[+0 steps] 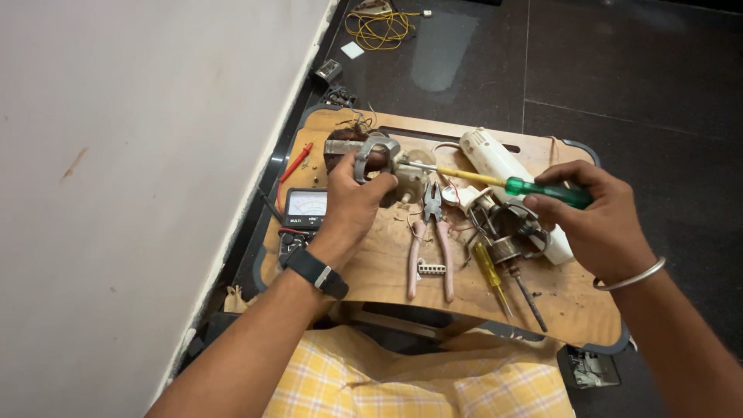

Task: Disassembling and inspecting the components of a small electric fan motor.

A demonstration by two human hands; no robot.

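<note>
While the left hand [352,203] closes around a motor part with a grey metal bracket [370,155], held just above the far left of the small wooden lap table [387,267], the right hand [600,220] grips the green handle of a screwdriver [495,181]. Screwdriver has a yellow shaft section and a metal tip; it lies nearly level, tip pointing left and meeting the held motor part at its right side. Exact contact spot too small to tell. Left wrist wears a black watch [316,272]; right wrist wears a silver bangle [631,277].

On the table: pink-handled pliers [431,244] near the middle, jaws pointing away from the person. Just right of them a second screwdriver with yellow handle [489,269], and a motor rotor with shaft [515,263] beside it. White appliance housing [503,174] lies at the far right, partly behind the right hand. Analog multimeter [303,213] sits at the left edge, beside the left wrist, with a red probe [296,162] further back. Small white terminal block [431,268] lies between the plier handles.

Dark tiled floor [635,70] beyond the table holds a yellow wire coil [377,29]. Yellow checked cloth [387,379] covers the person's lap.
</note>
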